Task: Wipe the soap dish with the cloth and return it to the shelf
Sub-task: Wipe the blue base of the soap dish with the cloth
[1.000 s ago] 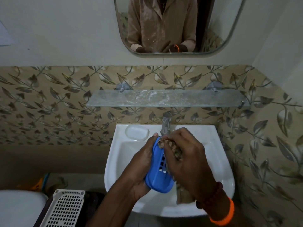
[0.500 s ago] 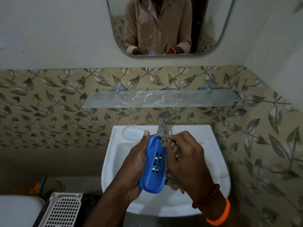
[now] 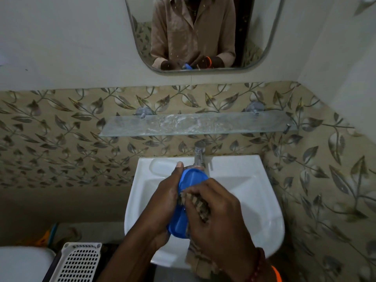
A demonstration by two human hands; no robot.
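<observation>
A small home bathroom. A white wash basin (image 3: 252, 184) with a metal tap (image 3: 199, 154) is fixed to a wall tiled in a beige leaf pattern. Above it hang a glass shelf (image 3: 195, 124) on metal brackets and a rounded mirror (image 3: 203, 33). At the lower left is a white curved shape, probably a toilet (image 3: 22, 263), beside a white slotted plastic basket (image 3: 77, 263).

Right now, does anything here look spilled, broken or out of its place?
Nothing is broken or spilled. The blue soap dish is off the glass shelf, held by the left hand over the white sink, while the right hand presses the cloth on it. The shelf glass looks smeared.
</observation>
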